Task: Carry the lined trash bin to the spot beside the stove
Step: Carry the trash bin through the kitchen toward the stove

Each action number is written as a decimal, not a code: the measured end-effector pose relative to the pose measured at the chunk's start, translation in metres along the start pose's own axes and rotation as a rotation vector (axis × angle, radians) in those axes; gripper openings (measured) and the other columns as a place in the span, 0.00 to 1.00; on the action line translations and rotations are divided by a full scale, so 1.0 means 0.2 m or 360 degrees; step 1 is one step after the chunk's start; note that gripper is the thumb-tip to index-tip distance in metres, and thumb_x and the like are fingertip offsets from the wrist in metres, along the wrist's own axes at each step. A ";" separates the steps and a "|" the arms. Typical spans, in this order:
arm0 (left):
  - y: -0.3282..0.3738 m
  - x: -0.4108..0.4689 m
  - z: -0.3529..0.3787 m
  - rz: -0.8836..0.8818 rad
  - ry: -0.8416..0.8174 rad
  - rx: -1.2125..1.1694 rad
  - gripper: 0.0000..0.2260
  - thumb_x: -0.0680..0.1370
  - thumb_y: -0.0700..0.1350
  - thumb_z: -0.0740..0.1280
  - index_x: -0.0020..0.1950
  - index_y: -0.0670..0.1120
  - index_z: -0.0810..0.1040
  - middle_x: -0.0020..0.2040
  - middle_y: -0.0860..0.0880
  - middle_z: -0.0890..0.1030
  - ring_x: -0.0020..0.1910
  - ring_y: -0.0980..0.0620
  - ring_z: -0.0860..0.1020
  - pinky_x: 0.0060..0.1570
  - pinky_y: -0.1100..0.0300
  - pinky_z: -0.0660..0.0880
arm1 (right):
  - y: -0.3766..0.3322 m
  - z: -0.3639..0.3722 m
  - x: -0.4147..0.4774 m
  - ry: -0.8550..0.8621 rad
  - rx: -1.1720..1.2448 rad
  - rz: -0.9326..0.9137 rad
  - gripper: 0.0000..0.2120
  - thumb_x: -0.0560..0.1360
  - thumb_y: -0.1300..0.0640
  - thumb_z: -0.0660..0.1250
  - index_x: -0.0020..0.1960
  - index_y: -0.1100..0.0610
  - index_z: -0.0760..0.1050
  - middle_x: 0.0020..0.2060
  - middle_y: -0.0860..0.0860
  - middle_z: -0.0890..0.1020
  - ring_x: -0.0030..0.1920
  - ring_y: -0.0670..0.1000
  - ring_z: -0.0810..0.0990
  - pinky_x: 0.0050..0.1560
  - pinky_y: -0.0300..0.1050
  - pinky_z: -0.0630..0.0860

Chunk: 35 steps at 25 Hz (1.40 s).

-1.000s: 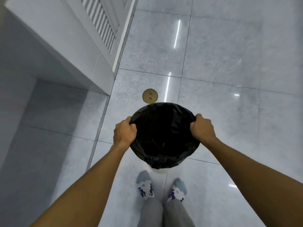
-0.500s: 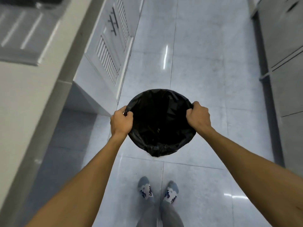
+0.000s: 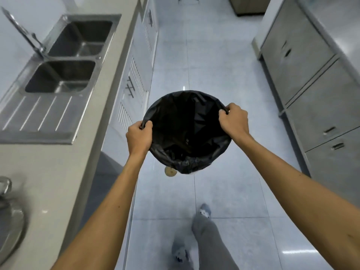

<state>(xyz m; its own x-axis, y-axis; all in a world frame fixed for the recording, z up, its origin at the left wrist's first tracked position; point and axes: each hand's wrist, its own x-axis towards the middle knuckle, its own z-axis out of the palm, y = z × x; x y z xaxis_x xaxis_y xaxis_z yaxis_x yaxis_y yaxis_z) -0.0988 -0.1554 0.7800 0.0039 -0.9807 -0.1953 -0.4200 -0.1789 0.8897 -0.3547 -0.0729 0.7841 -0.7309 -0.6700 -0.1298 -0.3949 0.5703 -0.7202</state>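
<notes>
left hand [image 3: 139, 136] arm stretched out, fingers curled tight on the rim of the trash bin [image 3: 188, 131] | right hand [image 3: 234, 121] same grip on the far side | bin held above the floor [image 3: 224, 75], sink [image 3: 64, 55] off left | black liner [image 3: 194, 162] inside, looks empty, too dark to be sure
</notes>
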 end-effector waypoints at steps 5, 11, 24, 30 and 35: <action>0.26 0.32 0.23 0.0035 -0.0077 -0.0019 0.14 0.79 0.48 0.65 0.39 0.40 0.79 0.32 0.48 0.76 0.31 0.52 0.73 0.30 0.61 0.68 | -0.07 -0.09 0.41 0.0186 0.0229 0.0032 0.11 0.77 0.52 0.64 0.54 0.57 0.79 0.46 0.55 0.84 0.42 0.53 0.83 0.45 0.46 0.77; 0.62 0.77 0.65 0.0086 -0.0089 0.0047 0.17 0.80 0.49 0.64 0.37 0.38 0.74 0.31 0.47 0.71 0.30 0.51 0.69 0.30 0.59 0.65 | -0.14 -0.21 1.06 0.0135 0.0184 0.0081 0.12 0.80 0.53 0.64 0.57 0.58 0.79 0.48 0.56 0.82 0.38 0.43 0.78 0.44 0.43 0.73; 1.29 2.05 1.37 0.0269 -0.0139 0.0042 0.16 0.82 0.46 0.61 0.35 0.46 0.74 0.30 0.50 0.72 0.30 0.53 0.70 0.30 0.62 0.65 | -0.50 -0.15 2.52 0.0240 0.0265 0.0051 0.12 0.81 0.53 0.63 0.59 0.59 0.78 0.50 0.56 0.82 0.42 0.53 0.82 0.45 0.47 0.78; 1.63 2.79 1.63 0.0320 -0.0156 0.0047 0.15 0.82 0.47 0.61 0.43 0.41 0.81 0.33 0.48 0.77 0.32 0.53 0.73 0.34 0.62 0.69 | -0.78 -0.04 3.26 0.0296 0.0311 0.0083 0.11 0.81 0.53 0.63 0.57 0.59 0.79 0.49 0.56 0.83 0.44 0.54 0.82 0.48 0.49 0.80; 1.83 3.31 1.91 0.0317 -0.0156 0.0067 0.16 0.82 0.48 0.61 0.44 0.41 0.82 0.35 0.47 0.79 0.34 0.52 0.75 0.35 0.60 0.72 | -0.91 0.04 3.86 0.0288 0.0340 0.0092 0.12 0.80 0.53 0.64 0.58 0.58 0.80 0.51 0.56 0.83 0.45 0.54 0.82 0.49 0.48 0.78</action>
<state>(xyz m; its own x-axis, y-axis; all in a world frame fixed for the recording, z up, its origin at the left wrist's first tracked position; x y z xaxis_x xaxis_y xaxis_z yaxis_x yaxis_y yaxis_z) -0.5968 -0.8407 0.8183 -0.1699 -0.9837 -0.0584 -0.4409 0.0229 0.8973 -0.8427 -0.6990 0.8098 -0.8438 -0.5326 -0.0652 -0.2373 0.4794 -0.8449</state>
